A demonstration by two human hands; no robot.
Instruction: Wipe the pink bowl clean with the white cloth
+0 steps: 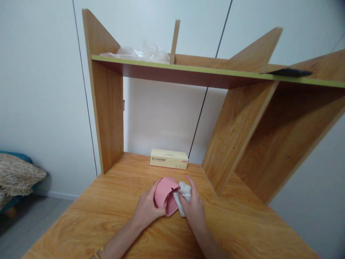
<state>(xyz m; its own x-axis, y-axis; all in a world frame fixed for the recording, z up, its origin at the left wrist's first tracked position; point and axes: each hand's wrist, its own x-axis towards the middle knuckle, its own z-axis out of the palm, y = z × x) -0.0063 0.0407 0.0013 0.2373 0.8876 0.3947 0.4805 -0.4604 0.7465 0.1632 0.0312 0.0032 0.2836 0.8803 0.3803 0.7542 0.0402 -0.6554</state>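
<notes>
A pink, rounded, hollow object (163,191) with an open side is held in my left hand (149,205); its exact kind is unclear. The fingers wrap around its left side, and the thumb presses near its lower edge. My right hand (193,206) pinches a crumpled white cloth (184,190) between thumb and fingers, with the index finger stretched upward. The cloth touches the right edge of the pink object, beside a small dark notch. Both hands are over the wooden desk (129,183), and part of the object's inside is hidden by the cloth and thumb.
Behind my hands, a long cream box (169,160) lies against the wall. Overhead runs a shelf (188,72) bearing clear plastic (144,54) and a flat black item (291,72). Upright wooden panels (238,133) border the right side. A fringed blanket (20,174) is at far left.
</notes>
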